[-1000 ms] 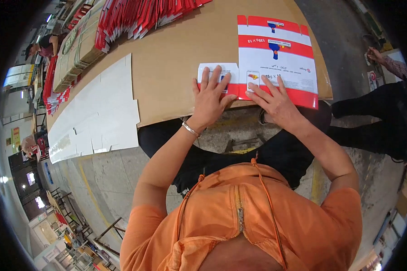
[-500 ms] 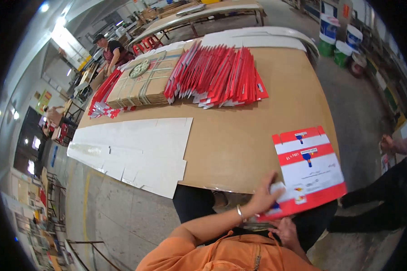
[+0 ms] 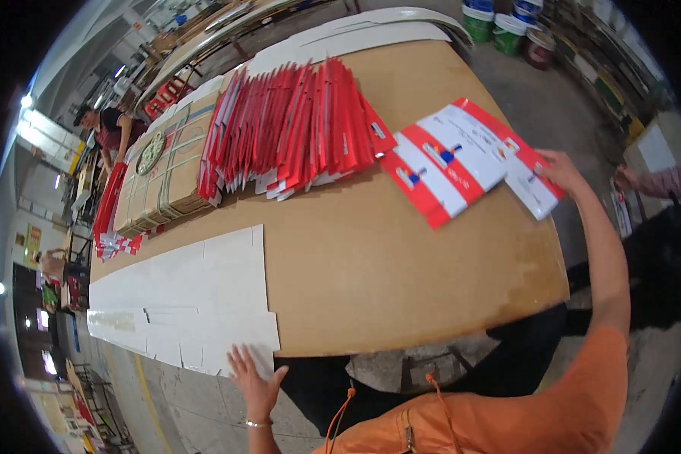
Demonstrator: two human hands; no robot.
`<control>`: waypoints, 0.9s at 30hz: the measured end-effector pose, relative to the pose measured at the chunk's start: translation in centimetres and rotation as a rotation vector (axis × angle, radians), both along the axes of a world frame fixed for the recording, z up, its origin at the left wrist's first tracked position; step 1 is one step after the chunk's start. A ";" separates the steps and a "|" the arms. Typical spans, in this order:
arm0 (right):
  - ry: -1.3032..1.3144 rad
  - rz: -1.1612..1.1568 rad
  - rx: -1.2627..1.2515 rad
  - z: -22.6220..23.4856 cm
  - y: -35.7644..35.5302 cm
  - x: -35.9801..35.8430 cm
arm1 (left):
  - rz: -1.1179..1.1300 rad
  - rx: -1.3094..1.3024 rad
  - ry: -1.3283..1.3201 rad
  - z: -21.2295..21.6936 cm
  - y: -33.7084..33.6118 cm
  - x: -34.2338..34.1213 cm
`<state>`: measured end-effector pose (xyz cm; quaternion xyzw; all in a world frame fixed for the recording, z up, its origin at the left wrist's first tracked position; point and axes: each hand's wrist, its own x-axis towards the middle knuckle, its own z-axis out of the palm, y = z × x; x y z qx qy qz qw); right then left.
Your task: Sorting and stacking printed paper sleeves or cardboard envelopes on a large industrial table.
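Note:
My right hand (image 3: 561, 174) is stretched out over the far right of the table, its fingers closed on the end of a flat red and white carton (image 3: 461, 155). The carton lies at a slant, with blue markings and a flap under my fingers. At the table's near edge my left hand (image 3: 256, 387) has its fingers spread, with the tips at the edge of a white cardboard sheet (image 3: 204, 295). Just left of the carton, a row of flat red and white cartons (image 3: 303, 125) leans closely together.
A strapped bundle of brown cardboard (image 3: 178, 166) borders the row on its left, with more red cartons beyond it. Brown board (image 3: 386, 280) covers the table. Buckets (image 3: 507, 34) stand on the floor at far right. Another person's hand (image 3: 626, 178) shows at right; someone works at far left.
My right hand has carried the carton from the near edge to the far right, beside the row. My left hand has let go of it and moved left to the white sheet.

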<state>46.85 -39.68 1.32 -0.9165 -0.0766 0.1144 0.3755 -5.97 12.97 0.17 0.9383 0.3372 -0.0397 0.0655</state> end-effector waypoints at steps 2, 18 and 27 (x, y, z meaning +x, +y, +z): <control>-0.058 0.057 -0.017 -2.9 4.2 8.8 | 0.106 -0.067 0.061 -1.1 1.0 -1.9; -0.583 0.331 0.096 1.3 33.7 -4.3 | -0.234 0.429 -0.604 4.5 -0.6 1.4; -0.618 0.867 0.282 2.2 22.4 -30.1 | -0.803 -0.152 -0.531 6.5 -13.1 7.8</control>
